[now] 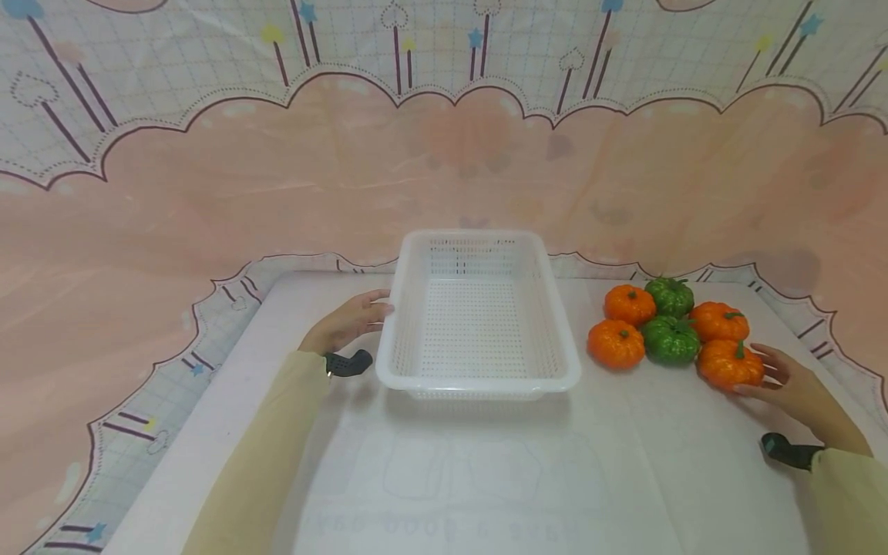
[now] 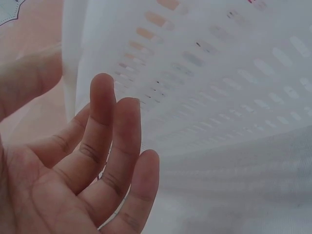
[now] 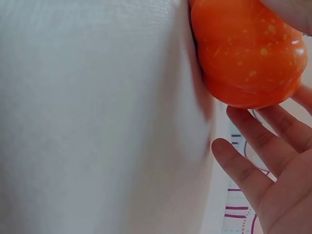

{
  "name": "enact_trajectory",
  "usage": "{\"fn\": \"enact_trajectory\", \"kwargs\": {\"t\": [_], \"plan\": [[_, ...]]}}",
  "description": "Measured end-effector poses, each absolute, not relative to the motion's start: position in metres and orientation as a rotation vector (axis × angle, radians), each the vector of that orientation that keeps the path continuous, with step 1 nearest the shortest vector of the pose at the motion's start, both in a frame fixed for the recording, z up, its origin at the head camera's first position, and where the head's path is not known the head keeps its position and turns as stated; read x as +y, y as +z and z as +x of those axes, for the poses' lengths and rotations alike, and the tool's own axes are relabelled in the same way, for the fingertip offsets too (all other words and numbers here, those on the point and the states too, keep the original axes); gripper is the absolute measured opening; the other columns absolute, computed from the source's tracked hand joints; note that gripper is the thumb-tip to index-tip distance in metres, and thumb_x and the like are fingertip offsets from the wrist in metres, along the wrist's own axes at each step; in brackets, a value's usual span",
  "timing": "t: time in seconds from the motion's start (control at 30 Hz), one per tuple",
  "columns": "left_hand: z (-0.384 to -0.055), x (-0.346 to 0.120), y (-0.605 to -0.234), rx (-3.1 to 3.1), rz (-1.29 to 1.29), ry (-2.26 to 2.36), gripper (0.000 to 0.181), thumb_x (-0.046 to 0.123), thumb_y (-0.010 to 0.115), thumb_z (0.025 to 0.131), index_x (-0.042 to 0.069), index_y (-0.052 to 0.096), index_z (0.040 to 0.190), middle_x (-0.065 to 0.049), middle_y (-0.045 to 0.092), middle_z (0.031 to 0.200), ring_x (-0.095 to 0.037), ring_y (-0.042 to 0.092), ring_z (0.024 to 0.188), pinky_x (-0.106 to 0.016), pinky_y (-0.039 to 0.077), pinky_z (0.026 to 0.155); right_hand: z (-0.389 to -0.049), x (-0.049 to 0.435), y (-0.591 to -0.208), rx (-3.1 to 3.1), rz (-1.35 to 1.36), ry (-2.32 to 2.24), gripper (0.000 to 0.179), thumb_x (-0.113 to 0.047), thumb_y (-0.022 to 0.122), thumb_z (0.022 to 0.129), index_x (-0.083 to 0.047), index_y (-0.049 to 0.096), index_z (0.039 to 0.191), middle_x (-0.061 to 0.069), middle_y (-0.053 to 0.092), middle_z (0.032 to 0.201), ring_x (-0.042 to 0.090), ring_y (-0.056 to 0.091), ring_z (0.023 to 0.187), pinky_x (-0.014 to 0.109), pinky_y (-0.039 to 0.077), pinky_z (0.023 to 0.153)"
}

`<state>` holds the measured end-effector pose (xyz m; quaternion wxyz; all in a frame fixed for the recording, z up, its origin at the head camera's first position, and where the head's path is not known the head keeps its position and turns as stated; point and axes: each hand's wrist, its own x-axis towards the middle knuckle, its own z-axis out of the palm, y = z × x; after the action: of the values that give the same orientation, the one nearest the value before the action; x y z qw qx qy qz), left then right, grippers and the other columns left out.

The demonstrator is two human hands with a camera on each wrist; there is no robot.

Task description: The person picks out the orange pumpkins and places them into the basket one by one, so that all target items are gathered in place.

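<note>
A white plastic basket (image 1: 479, 384) with perforated walls stands on the table, and nothing lies in it. Beside its left wall is my left hand (image 1: 351, 320), the fingertips right at the side below the rim. In the left wrist view the fingers (image 2: 126, 131) are loosely bent along the perforated wall (image 2: 219, 97). My right hand (image 1: 791, 385) is around the nearest orange pumpkin (image 1: 724, 366) at the right. The right wrist view has the thumb over this glossy, ribbed pumpkin (image 3: 248, 53) and spread fingers (image 3: 265, 141) at its far side, the little finger apart.
Close by are two green pumpkins, one in front (image 1: 670, 341) and one behind (image 1: 669, 296). More orange pumpkins (image 1: 616, 344) sit around them, right of the basket. A white cover (image 1: 444, 478) lies over the table, and a patterned cloth (image 1: 444, 169) hangs behind it.
</note>
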<state>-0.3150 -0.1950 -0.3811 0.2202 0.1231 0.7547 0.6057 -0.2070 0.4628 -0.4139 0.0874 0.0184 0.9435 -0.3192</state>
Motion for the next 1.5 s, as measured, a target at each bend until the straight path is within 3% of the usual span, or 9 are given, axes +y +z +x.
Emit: {"fn": "enact_trajectory", "kwargs": {"t": [0.17, 0.53, 0.7, 0.8, 1.0, 1.5], "plan": [[-0.316, -0.195, -0.382, 2.086, 0.347, 1.677, 0.056, 0.017, 0.05, 0.096, 0.005, 0.028, 0.146, -0.015, 0.047, 0.138, -0.016, 0.051, 0.119, -0.046, 0.033, 0.113, -0.206, 0.465, -0.415, 2.823, 0.036, -0.975, 0.088, -0.034, 0.059, 0.092, 0.009, 0.004, 0.145, 0.042, 0.016, 0.143, 0.057, 0.027, 0.118, 0.008, 0.05, 0.065], [-0.314, -0.194, -0.38, 2.087, 0.352, 1.67, 0.059, 0.018, 0.05, 0.096, 0.004, 0.024, 0.147, -0.022, 0.039, 0.145, -0.032, 0.04, 0.133, -0.049, 0.03, 0.114, -0.204, 0.468, -0.417, 2.827, 0.029, -1.009, 0.085, -0.033, 0.058, 0.092, 0.004, 0.004, 0.148, 0.042, 0.017, 0.142, 0.057, 0.026, 0.119, 0.002, 0.045, 0.064], [-0.313, -0.194, -0.379, 2.096, 0.348, 1.667, 0.057, 0.018, 0.049, 0.097, 0.004, 0.026, 0.147, -0.021, 0.039, 0.145, -0.034, 0.037, 0.135, -0.05, 0.029, 0.114, -0.204, 0.465, -0.415, 2.838, 0.059, -0.95, 0.087, -0.036, 0.058, 0.092, 0.01, 0.007, 0.145, 0.041, 0.016, 0.143, 0.057, 0.028, 0.118, 0.027, 0.055, 0.075], [-0.313, -0.193, -0.378, 2.119, 0.362, 1.652, 0.055, 0.018, 0.049, 0.097, 0.004, 0.029, 0.145, -0.021, 0.041, 0.144, -0.034, 0.037, 0.135, -0.05, 0.03, 0.113, -0.204, 0.465, -0.415, 2.829, 0.087, -0.925, 0.088, -0.038, 0.057, 0.092, 0.012, 0.007, 0.144, 0.042, 0.017, 0.142, 0.056, 0.028, 0.118, 0.048, 0.046, 0.085], [-0.311, -0.193, -0.374, 2.13, 0.35, 1.643, 0.056, 0.017, 0.05, 0.096, 0.001, 0.029, 0.145, -0.022, 0.041, 0.144, -0.035, 0.038, 0.134, -0.049, 0.03, 0.113, -0.204, 0.463, -0.418, 2.835, 0.133, -0.963, 0.088, -0.038, 0.056, 0.092, 0.015, 0.007, 0.143, 0.044, 0.014, 0.142, 0.06, 0.025, 0.121, 0.067, 0.03, 0.094], [-0.308, -0.194, -0.365, 2.159, 0.287, 1.607, 0.062, 0.01, 0.056, 0.092, -0.001, 0.027, 0.146, -0.026, 0.041, 0.141, -0.035, 0.039, 0.133, -0.046, 0.033, 0.113, -0.196, 0.461, -0.417, 2.863, 0.234, -1.005, 0.09, -0.044, 0.055, 0.092, 0.013, 0.008, 0.143, 0.042, 0.012, 0.143, 0.062, 0.022, 0.123, 0.072, 0.03, 0.093]]}}
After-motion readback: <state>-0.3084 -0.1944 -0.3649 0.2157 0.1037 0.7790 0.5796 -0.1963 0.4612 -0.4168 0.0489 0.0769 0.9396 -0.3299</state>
